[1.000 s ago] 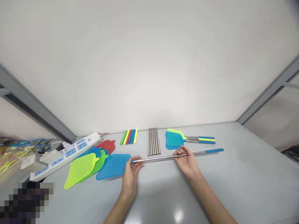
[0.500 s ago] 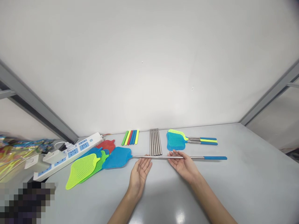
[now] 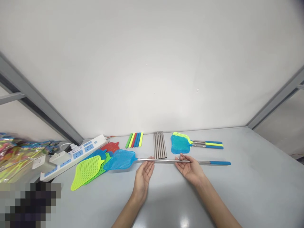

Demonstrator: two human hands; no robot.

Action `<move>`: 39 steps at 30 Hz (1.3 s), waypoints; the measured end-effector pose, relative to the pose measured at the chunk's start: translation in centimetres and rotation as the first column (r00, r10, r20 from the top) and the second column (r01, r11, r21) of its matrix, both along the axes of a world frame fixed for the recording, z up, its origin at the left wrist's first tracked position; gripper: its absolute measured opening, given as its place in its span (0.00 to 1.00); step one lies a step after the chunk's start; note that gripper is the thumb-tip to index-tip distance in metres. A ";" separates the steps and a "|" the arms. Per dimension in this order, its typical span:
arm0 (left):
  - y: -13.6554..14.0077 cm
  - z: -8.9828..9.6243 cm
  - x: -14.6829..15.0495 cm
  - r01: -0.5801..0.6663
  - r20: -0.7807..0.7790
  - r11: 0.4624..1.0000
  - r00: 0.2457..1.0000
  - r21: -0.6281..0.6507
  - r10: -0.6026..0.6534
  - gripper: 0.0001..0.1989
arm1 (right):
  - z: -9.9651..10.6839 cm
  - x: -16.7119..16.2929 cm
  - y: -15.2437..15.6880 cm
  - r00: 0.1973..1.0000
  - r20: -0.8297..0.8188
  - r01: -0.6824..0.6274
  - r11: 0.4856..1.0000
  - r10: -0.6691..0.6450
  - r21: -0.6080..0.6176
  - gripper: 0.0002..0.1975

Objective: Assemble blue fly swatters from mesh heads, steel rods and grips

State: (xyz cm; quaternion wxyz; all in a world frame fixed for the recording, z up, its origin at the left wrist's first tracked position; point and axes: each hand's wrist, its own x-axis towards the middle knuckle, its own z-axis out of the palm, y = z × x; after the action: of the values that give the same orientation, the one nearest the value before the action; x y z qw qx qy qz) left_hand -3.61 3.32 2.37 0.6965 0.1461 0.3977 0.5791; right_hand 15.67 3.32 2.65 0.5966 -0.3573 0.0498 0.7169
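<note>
A blue fly swatter point(image 3: 120, 159) with a long metal rod and a blue grip lies crosswise in front of me, held in both hands. My left hand point(image 3: 142, 177) is palm up under the rod near the swatter head, its fingers beneath the metal. Farther along toward the grip, my right hand point(image 3: 190, 169) has its thumb by the rod and its fingers around it. The swatter's blue head overlaps a pile of loose swatter heads: yellow point(image 3: 86, 171), green point(image 3: 105, 162), blue point(image 3: 96, 154) and red point(image 3: 111, 147).
Several coloured grip sleeves point(image 3: 134, 140) lie in a row by the wall. Beside them are several metal rods point(image 3: 160, 145). Short swatters point(image 3: 180, 144) are stacked at the right. A power strip point(image 3: 83, 153) with plugs and plastic-wrapped items point(image 3: 19, 158) occupy the left.
The swatter head has turned slightly, so its mesh shows more clearly. My right hand has slid a little toward the grip. The view has shifted slightly.
</note>
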 end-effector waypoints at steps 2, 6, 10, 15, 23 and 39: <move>-0.2 0.3 -0.2 0.034 -0.018 0.999 0.999 0.042 -0.033 0.11 | 0.1 0.1 0.0 1.000 0.006 -0.003 1.000 0.003 0.001 0.05; -0.4 1.0 -0.4 0.081 -0.048 0.988 0.996 0.133 -0.075 0.14 | 0.0 0.1 0.0 1.000 0.015 -0.016 1.000 0.016 0.013 0.05; -0.2 1.4 -0.5 0.080 -0.022 0.986 0.997 0.143 -0.077 0.18 | -0.1 0.0 0.0 1.000 0.023 -0.013 0.999 0.013 0.030 0.06; 0.2 1.4 -1.1 0.011 0.014 0.994 1.000 0.107 -0.013 0.21 | -0.2 0.0 0.1 0.999 0.030 -0.020 1.000 0.019 0.019 0.05; 0.1 1.2 -1.0 0.005 -0.023 0.992 1.000 0.125 -0.002 0.15 | -0.3 -0.1 0.0 0.999 0.049 0.004 1.000 -0.004 0.001 0.04; 0.3 0.4 -1.3 -0.001 -0.021 0.998 1.000 0.061 0.002 0.12 | -0.3 0.0 -0.1 0.998 0.068 0.002 1.000 -0.002 0.008 0.04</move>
State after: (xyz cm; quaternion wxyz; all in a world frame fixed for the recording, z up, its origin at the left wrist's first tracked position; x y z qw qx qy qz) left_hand -4.92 3.67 2.81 0.6872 0.1731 0.3870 0.5900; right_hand 15.63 3.23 2.32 0.6002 -0.3789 0.0268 0.7039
